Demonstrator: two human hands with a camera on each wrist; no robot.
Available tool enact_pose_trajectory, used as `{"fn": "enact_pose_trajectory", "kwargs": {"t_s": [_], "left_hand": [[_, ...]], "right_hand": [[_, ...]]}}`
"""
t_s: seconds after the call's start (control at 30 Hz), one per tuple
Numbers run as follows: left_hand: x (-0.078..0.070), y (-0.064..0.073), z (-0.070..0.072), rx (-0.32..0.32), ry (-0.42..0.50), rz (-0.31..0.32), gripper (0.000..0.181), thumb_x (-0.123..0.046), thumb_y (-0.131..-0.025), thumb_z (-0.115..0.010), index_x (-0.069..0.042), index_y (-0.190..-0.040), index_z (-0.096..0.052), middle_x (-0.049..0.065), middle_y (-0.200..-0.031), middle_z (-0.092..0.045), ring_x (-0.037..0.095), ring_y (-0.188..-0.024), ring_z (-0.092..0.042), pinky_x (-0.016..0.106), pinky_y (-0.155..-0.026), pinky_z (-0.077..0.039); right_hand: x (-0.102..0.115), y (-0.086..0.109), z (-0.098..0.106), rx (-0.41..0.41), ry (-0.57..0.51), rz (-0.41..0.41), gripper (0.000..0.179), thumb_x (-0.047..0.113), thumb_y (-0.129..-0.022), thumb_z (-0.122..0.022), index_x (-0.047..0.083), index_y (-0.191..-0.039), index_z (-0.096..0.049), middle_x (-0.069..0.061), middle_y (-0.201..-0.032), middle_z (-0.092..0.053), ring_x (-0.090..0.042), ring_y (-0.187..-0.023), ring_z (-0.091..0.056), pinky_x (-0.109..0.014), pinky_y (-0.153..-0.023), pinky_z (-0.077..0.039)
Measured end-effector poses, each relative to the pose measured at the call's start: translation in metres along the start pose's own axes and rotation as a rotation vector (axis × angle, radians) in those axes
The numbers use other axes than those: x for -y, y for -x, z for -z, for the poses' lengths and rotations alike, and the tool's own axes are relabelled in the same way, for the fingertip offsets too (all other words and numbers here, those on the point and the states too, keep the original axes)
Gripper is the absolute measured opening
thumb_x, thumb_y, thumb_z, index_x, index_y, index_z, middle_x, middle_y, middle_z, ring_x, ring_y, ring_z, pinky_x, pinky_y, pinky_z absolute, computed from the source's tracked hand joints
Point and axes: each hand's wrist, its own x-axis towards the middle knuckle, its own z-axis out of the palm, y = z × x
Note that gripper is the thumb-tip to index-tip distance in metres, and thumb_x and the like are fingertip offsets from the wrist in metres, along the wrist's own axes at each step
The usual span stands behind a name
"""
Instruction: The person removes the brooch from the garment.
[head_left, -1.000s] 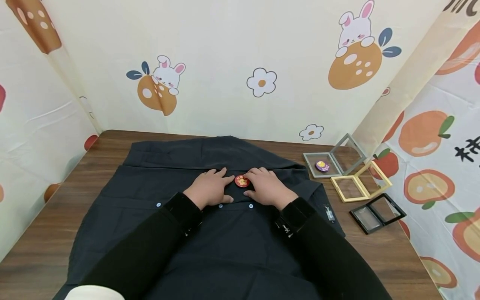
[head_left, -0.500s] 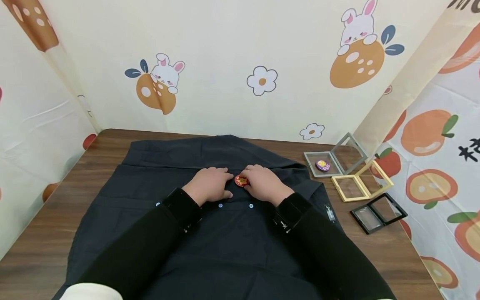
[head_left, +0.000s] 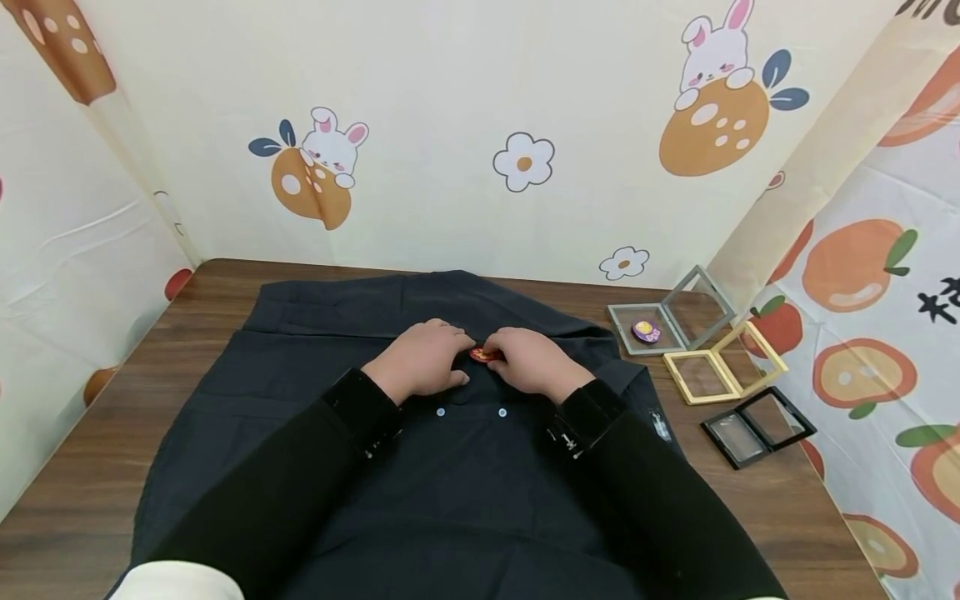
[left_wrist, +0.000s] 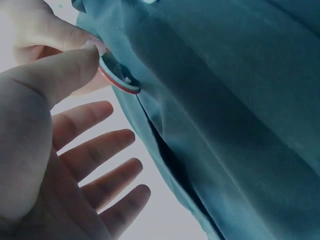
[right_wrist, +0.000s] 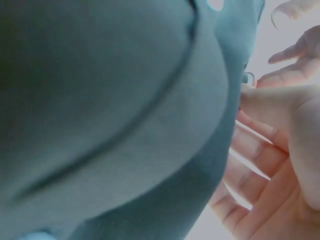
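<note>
A round red pin badge [head_left: 486, 355] with a yellow design stands tilted over a dark garment [head_left: 450, 500]. My right hand [head_left: 536, 364] pinches it between thumb and fingers. The left wrist view shows the badge's [left_wrist: 119, 80] back and red rim close against the cloth edge. My left hand [head_left: 422, 360] is just left of the badge, its thumb near the badge and its other fingers [left_wrist: 102, 155] spread apart. In the right wrist view, the right thumb [right_wrist: 270, 102] reaches the cloth edge, and the badge is mostly hidden.
On the right of the wooden table [head_left: 795, 517] stand three opened frame cases: grey [head_left: 615, 329], yellow [head_left: 675, 379] and black [head_left: 720, 442]. A purple badge [head_left: 646, 332] lies in the grey one. Printed fabric walls [head_left: 435, 125] enclose the table. White buttons [head_left: 502, 412] dot the garment.
The badge has gone from lying flat, face up, to tilted in the right hand's pinch. The right fingers have closed on it, and the left hand has drawn slightly closer.
</note>
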Motion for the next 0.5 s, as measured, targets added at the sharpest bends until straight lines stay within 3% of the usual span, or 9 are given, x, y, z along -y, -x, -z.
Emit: {"fn": "enact_pose_trajectory", "kwargs": {"t_s": [0.23, 0.5], "left_hand": [[0.009, 0.001, -0.004, 0.068, 0.113, -0.003, 0.068, -0.035, -0.098, -0.073, -0.016, -0.157, -0.045, 0.003, -0.155, -0.050, 0.025, -0.142, -0.046, 0.044, -0.116, -0.037], [0.011, 0.001, -0.005, 0.050, 0.151, -0.056, 0.072, -0.033, -0.099, -0.072, -0.020, -0.161, -0.038, 0.003, -0.159, -0.045, 0.023, -0.146, -0.041, 0.044, -0.118, -0.033]], "right_hand": [[-0.009, -0.004, 0.003, 0.002, -0.152, -0.085, 0.019, 0.024, -0.105, -0.064, 0.016, -0.119, -0.074, 0.000, -0.112, -0.070, -0.016, -0.098, -0.065, -0.037, -0.089, -0.053], [-0.019, -0.011, 0.003, -0.027, -0.310, -0.176, 0.015, 0.029, -0.106, -0.061, 0.019, -0.110, -0.072, 0.002, -0.101, -0.067, -0.017, -0.083, -0.061, -0.037, -0.078, -0.051]]}}
